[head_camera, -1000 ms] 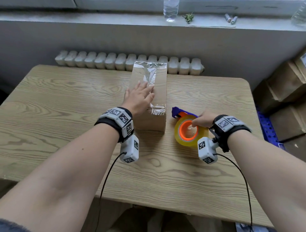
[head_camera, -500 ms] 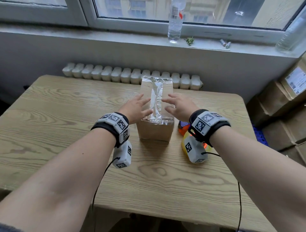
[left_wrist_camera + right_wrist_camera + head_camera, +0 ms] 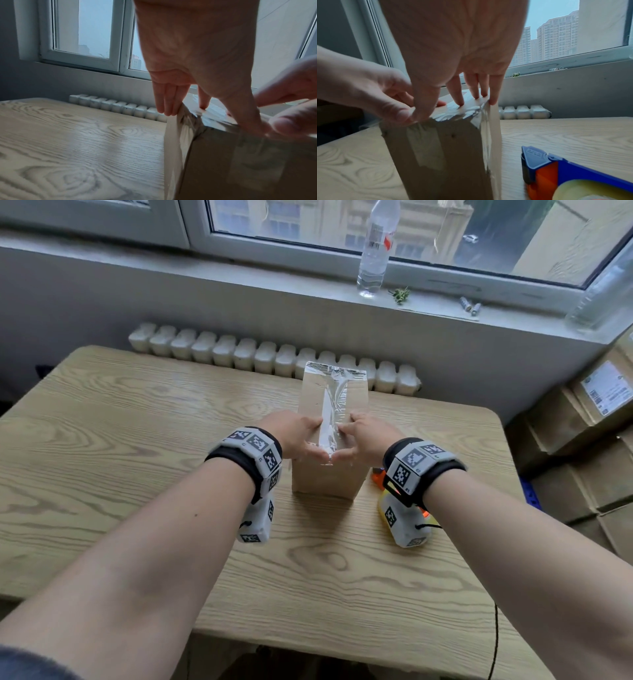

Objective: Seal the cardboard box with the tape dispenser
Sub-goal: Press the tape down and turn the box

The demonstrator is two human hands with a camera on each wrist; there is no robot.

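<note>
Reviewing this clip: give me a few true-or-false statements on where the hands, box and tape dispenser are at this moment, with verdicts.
1. Both hands, left hand and right hand, rest on the cardboard box. True.
2. The right hand grips the tape dispenser. False: it lies on the table, right of the box.
3. Clear tape runs along the box top. True.
4. The box lies flat with its flaps open. False: it stands upright, taped shut.
5. A water bottle stands on the table. False: it is on the windowsill.

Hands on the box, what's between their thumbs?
The shiny tape strip along the box top, between left hand and right hand; head view.
</note>
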